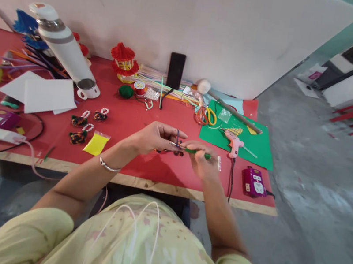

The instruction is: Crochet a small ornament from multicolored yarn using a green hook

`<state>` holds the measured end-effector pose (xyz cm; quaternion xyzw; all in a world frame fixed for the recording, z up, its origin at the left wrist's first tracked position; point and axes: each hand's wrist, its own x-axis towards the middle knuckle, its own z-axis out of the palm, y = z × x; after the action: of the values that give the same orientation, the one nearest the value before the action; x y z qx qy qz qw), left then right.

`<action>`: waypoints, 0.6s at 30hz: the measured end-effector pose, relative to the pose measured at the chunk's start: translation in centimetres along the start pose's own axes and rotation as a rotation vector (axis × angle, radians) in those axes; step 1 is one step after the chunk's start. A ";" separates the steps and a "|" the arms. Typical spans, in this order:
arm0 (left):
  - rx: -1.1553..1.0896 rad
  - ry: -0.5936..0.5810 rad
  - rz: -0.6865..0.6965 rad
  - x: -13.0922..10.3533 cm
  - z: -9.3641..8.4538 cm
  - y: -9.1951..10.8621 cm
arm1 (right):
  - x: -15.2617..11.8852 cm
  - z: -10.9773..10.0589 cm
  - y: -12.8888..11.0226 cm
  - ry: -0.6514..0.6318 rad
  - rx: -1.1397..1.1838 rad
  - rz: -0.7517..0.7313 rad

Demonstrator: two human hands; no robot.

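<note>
Above the middle of the red tabletop, my left hand [153, 138] pinches a small dark piece of yarn work [178, 153], with dark blue yarn [178, 135] running over the raised forefinger. My right hand [205, 161] is closed around a green-handled crochet hook [190, 150]; its thin metal end meets the yarn at the left fingertips. The fingers partly cover the small piece. To the left lie several dark multicoloured pieces with white bead loops, one of them a beaded charm [78, 136], beside a yellow packet [96, 143].
A white flask [64, 45] stands at the back left near white cards [50, 95]. A phone [176, 70] leans on the white board. Green yarn [125, 92], scissors [210, 116] and a pink glue gun [235, 143] lie farther back and right. A purple power box [254, 182] sits near the right edge.
</note>
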<state>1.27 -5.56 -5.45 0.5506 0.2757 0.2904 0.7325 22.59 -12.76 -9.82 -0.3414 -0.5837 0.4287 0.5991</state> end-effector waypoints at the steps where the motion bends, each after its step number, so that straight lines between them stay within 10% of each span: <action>1: -0.041 0.014 0.007 0.0 0.2 -0.2 | -0.2 0.5 0.4 0.036 -0.058 -0.058; 18: 0.085 0.355 0.215 0.7 2.9 -2.7 | -2.7 2.6 0.7 0.288 -0.531 -0.290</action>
<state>4.18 -7.56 -7.43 0.5474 0.3520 0.4476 0.6133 20.04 -15.22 -11.34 -0.4559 -0.6271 0.1192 0.6203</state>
